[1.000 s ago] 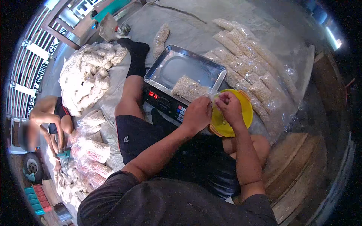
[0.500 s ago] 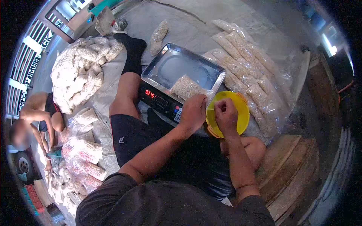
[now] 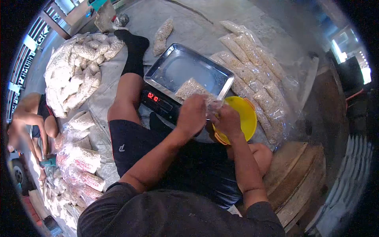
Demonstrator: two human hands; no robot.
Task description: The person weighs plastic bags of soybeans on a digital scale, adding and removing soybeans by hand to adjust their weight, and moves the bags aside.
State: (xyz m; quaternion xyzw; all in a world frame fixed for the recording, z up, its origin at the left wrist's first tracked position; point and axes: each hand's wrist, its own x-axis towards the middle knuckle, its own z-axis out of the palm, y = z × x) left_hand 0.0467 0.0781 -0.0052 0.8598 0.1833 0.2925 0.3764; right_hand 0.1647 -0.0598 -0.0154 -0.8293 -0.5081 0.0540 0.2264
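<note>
In the head view, the left hand (image 3: 192,115) and right hand (image 3: 229,121) are pinching the clear top of a small bag (image 3: 190,89), fingers curled in tight. The bag's full end is resting on the shiny tray (image 3: 185,67). A yellow bowl (image 3: 246,118) is sitting beside the right hand.

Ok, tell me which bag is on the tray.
The bag at the left hand, on the near edge of the metal tray; all other visible bags lie off the tray.
</note>
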